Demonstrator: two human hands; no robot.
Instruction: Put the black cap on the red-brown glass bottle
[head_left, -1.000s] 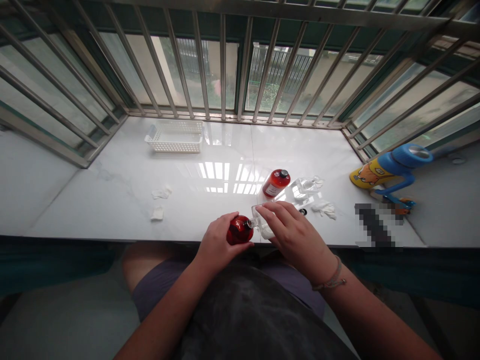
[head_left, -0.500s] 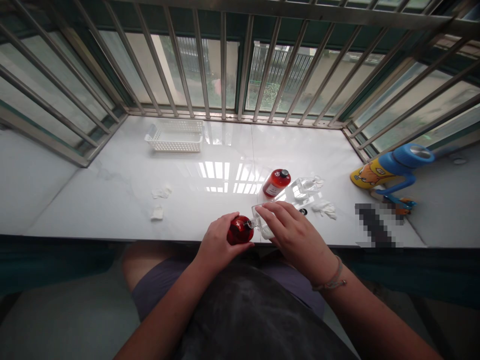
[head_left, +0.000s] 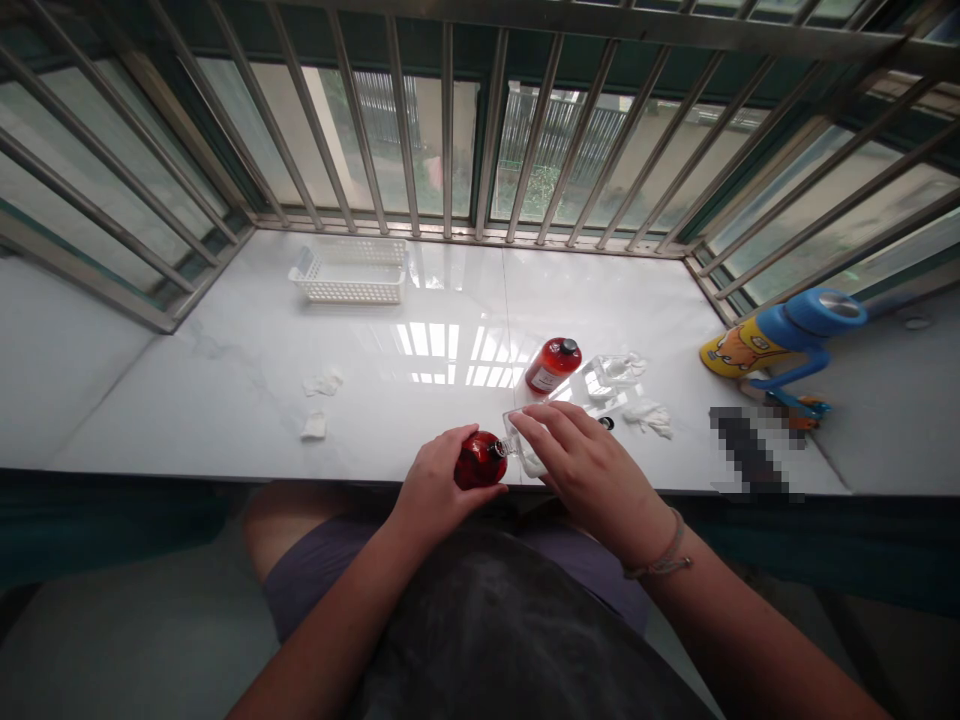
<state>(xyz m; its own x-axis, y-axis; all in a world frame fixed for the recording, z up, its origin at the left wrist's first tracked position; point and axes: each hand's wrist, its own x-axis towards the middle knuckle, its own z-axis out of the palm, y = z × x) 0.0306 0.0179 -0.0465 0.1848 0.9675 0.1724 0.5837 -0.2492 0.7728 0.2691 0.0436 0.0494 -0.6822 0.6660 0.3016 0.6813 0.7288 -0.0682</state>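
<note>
Head view: I've L hand (head_left: 435,487) fingers wrapped round dark red btl (head_left: 472,468), R hand (head_left: 589,472) gripping clear btl (head_left: 528,457), tilted, neck at red one's top. Flow: can't tell. Capped red btl (head_left: 551,368) approx 1 o'clock of hands.

Probably a home: barred window (head_left: 491,140), marble-look ledge (head_left: 450,350), cartoon-printed flask (head_left: 750,346).

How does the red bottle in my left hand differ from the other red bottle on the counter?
The held bottle is gripped in your left hand, while the standing bottle is untouched. The held bottle has a clear bottle's neck at its mouth; the standing bottle wears a dark cap. The standing bottle shows a pale label; the held bottle shows none. Both are red.
</note>
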